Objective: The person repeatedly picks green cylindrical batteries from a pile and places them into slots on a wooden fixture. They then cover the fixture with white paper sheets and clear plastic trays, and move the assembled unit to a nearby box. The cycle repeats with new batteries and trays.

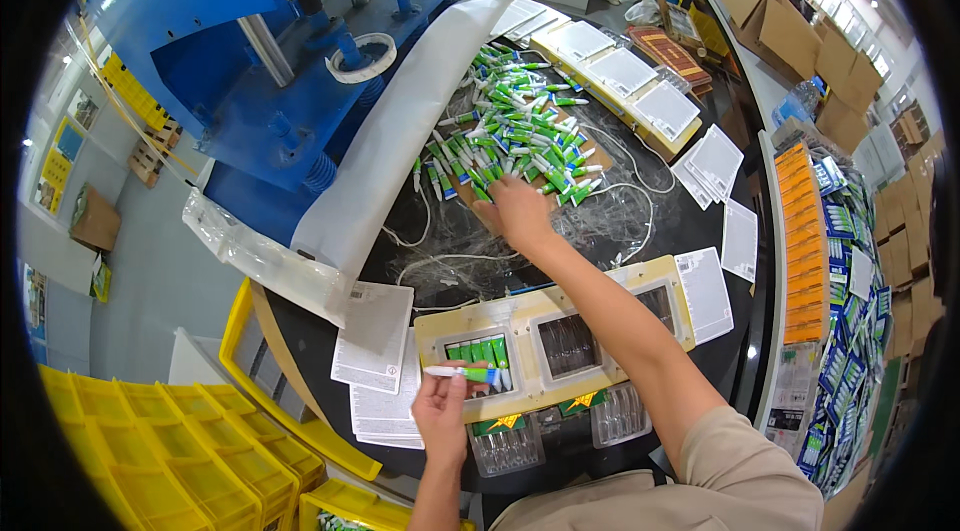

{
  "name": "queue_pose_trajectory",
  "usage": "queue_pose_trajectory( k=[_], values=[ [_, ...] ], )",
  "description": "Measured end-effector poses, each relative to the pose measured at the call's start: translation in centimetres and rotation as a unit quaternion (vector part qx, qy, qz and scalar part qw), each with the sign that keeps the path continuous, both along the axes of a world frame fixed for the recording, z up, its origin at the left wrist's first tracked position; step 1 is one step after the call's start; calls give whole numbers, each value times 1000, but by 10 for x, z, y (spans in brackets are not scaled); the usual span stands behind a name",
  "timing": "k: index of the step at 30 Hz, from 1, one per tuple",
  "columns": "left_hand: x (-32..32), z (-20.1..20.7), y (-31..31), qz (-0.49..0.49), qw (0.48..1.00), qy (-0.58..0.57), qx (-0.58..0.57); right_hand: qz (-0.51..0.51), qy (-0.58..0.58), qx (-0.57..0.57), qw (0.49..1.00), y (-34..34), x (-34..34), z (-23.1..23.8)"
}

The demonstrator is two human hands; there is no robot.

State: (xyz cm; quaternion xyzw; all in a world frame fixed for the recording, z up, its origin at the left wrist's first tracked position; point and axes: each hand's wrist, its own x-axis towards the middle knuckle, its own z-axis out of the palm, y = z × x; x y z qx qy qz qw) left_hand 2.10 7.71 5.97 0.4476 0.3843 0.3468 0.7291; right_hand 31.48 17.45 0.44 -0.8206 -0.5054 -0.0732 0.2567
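My left hand pinches a small green, white and blue tube above the left window of a cream frame. Several green tubes lie side by side in that window. The frame's middle window holds an unfilled clear plastic blister; my right forearm partly covers the right window. My right hand reaches to the near edge of a loose heap of similar tubes. Its thumb and fingers look apart, with the fingertips partly hidden among the tubes; no held tube can be made out.
A blue press stands at the left, with a white sheet roll along its edge. Printed cards lie around the round black table. Another cream frame sits at the far side. Yellow crates are at lower left, packed blisters at right.
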Motion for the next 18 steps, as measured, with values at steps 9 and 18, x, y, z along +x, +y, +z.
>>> queue_pose_trajectory(
  k=[9,18],
  values=[
    [25,2,-32,-86,969,99,208,35,119,68,990,-134,-20,18],
    [61,-27,-27,-209,629,234,711,29,68,85,994,-267,-86,39]
  ],
)
